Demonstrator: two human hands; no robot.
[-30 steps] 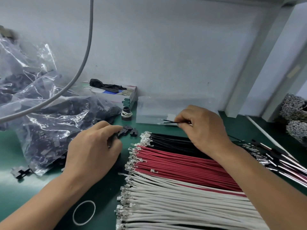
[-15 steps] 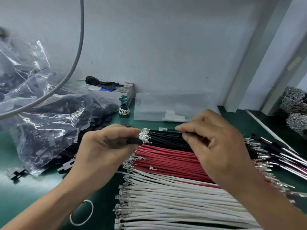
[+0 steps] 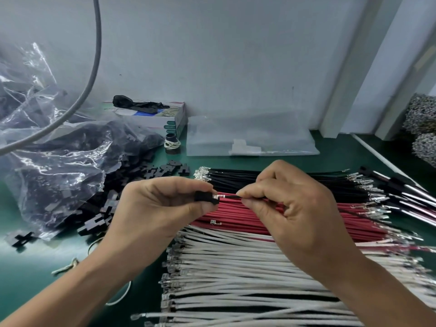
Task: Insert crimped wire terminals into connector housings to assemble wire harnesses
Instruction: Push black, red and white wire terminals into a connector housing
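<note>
My left hand (image 3: 160, 208) pinches a small black connector housing (image 3: 204, 197) between thumb and fingers, above the wire rows. My right hand (image 3: 292, 208) pinches a black wire (image 3: 232, 196) near its end. The wire's silver crimped terminal (image 3: 217, 197) sits right at the housing's opening. Under both hands lie rows of black wires (image 3: 238, 178), red wires (image 3: 236, 218) and white wires (image 3: 236, 274), terminals pointing left.
A clear plastic bag of black housings (image 3: 61, 166) spills loose housings (image 3: 165, 171) at left. A small box (image 3: 160, 116), a flat clear bag (image 3: 250, 138) and a grey cable (image 3: 94, 55) stand behind. Finished harnesses (image 3: 401, 192) lie at right; rubber bands (image 3: 118, 296) on the green mat.
My left hand lifted a housing from the pile and moved right. My right hand drew one black wire from the row and brought its terminal to the housing.
</note>
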